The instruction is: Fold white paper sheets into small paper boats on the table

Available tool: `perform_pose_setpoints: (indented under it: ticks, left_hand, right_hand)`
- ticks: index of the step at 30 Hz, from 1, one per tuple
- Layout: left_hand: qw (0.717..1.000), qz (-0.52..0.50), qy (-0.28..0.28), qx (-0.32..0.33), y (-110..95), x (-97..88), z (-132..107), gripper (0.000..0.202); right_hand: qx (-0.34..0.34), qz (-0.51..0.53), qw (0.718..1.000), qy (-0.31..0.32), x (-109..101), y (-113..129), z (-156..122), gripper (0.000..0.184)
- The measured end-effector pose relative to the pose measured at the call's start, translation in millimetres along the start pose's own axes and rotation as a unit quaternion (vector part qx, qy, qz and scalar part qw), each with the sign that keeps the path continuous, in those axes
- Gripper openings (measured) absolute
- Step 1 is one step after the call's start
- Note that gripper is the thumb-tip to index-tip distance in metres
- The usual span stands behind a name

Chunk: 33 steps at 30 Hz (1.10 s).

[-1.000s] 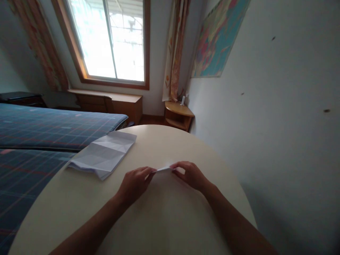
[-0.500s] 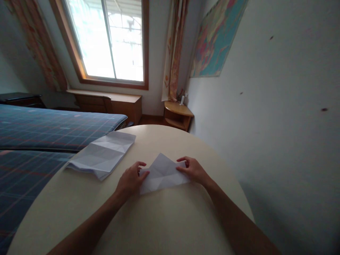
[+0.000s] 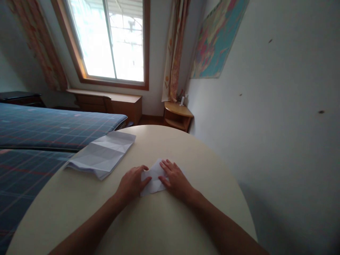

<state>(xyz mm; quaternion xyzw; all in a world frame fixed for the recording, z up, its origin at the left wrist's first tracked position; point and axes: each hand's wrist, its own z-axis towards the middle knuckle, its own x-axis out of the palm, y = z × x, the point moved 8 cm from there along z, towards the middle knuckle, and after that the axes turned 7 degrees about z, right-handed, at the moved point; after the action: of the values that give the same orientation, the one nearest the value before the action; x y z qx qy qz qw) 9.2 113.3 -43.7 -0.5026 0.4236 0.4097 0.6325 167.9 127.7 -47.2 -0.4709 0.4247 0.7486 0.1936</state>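
A small creased white paper [image 3: 151, 179] lies flat on the round cream table [image 3: 164, 219]. My left hand [image 3: 131, 183] rests at its left edge, fingers curled and the thumb touching the sheet. Over the paper's right half my right hand [image 3: 174, 179] lies flat, fingers stretched out and pressing down. Much of the sheet is hidden under that hand.
A stack of larger creased white sheets [image 3: 105, 153] sits at the table's far left edge. A bed with a blue plaid cover [image 3: 39, 131] runs along the left. The white wall [image 3: 278, 124] is close on the right. A wooden corner shelf [image 3: 177, 115] stands beyond.
The paper, held folded between both hands, was opened and laid flat. My right hand then slid left onto it and now presses it down.
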Motion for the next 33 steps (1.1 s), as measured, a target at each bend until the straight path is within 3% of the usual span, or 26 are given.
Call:
perform_pose_setpoints:
  ticks: [3, 6, 12, 15, 18, 23, 30, 33]
  left_hand:
    - [0.998, 0.029, -0.047, 0.028, -9, -6.7, -2, 0.03]
    - [0.992, 0.037, -0.067, 0.099, -30, -3.5, -7, 0.037]
    - [0.982, 0.027, 0.009, 0.185, -49, 22.7, -14, 0.04]
    - [0.973, 0.008, 0.034, 0.229, -53, 25.3, -16, 0.041]
    - [0.972, 0.004, 0.054, 0.23, -51, 27.8, -16, 0.044]
    - [0.972, 0.042, 0.053, 0.224, -51, 33.9, -20, 0.049]
    - [0.971, 0.084, 0.052, 0.219, -46, 38.7, -18, 0.051]
    - [0.972, 0.094, 0.061, 0.207, -36, 38.9, -14, 0.052]
  right_hand:
    - [0.012, -0.013, 0.997, 0.069, 15, 4, -2, 0.065]
    - [0.023, -0.023, 0.996, 0.086, 14, 5, -5, 0.066]
    - [0.028, -0.047, 0.998, 0.037, 3, 7, -5, 0.048]
    - [0.016, -0.041, 0.997, 0.055, 9, 5, -3, 0.051]
    - [0.016, -0.048, 0.995, 0.09, 17, -2, 0, 0.056]
    - [0.032, -0.071, 0.994, 0.082, 16, -6, -2, 0.057]
    - [0.051, -0.065, 0.993, 0.088, 24, 1, -21, 0.062]
    - [0.03, -0.046, 0.993, 0.107, 28, 10, -24, 0.063]
